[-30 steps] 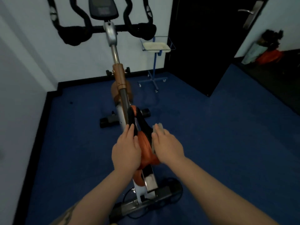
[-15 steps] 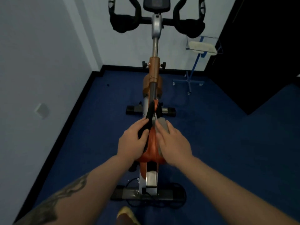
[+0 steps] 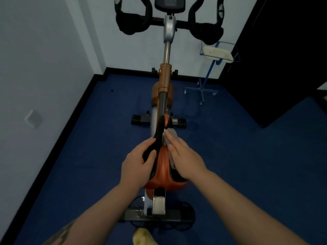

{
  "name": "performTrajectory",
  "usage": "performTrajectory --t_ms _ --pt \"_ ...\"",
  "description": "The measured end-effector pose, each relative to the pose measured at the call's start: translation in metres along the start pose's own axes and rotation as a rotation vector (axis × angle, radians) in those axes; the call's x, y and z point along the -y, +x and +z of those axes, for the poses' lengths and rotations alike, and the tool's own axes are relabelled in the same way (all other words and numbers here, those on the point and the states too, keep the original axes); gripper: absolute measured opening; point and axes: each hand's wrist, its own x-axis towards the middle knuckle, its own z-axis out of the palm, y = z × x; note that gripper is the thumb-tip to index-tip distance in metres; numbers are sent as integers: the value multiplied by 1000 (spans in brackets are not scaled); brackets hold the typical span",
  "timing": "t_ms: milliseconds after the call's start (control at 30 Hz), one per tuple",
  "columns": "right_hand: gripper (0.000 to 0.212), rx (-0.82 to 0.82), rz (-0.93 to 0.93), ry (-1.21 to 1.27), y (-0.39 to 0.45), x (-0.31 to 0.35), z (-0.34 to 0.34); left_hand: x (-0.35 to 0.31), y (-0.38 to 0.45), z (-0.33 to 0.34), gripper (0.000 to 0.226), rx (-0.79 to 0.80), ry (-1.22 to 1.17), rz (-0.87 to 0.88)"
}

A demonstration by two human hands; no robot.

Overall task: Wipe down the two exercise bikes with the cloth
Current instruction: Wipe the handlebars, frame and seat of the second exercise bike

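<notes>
Exercise bike (image 3: pixel 165 96) is seen from behind the saddle, standing on blue carpet (image 3: pixel 247 165) close to the white corner walls. Saddle (image 3: pixel 163 169), orange with black side panels, is being worked on. Left hand (image 3: pixel 137 164) is curled round the saddle's left edge, thumb on top, steadying it. Right hand (image 3: pixel 184 159) lies flat, fingers straight and close together, pressing the grey cloth (image 3: pixel 170 134) onto the saddle's right side; only the cloth's front end shows past the fingertips.

Progress, judged: early. Wiping is on the saddle only. Handlebars (image 3: pixel 136 26), console (image 3: pixel 169 4), seat post and frame show no sign either way of being wiped; cannot be told. Second bike is not in view, so it is presumed still to be done.

Surroundings: blue wire stand (image 3: pixel 203 89) with a white tray (image 3: pixel 217 53) sits right of the bike's front, near a dark door (image 3: pixel 283 59). Black cable (image 3: pixel 187 207) is looped around the rear stabiliser; a foot (image 3: pixel 144 237) is just behind it. Cable is a likely snag when moving round.
</notes>
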Motion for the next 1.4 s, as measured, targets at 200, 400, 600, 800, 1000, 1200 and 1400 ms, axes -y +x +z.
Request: performTrajectory --t_ms 200,400,600,800,1000,1200,1400 --pt "57 -176 -52 -211 -68 5 20 -4 -1 6 38 -36 60 -29" --pt "63 -94 214 -74 -14 17 8 -5 -1 1 39 -7 83 -20" --pt "63 -82 80 -247 -27 19 13 -3 -1 0 37 -4 53 -15" --pt "65 -36 42 -267 -14 18 13 -4 -3 -1 36 -14 36 -28" --pt "55 15 -40 -145 -8 6 0 -13 -3 5 31 -77 102 -68" --pt "71 -5 53 -75 -3 10 -2 -21 -1 13 34 -16 310 -202" --pt "65 16 154 -25 25 14 2 -21 -1 12 31 -80 237 -280"
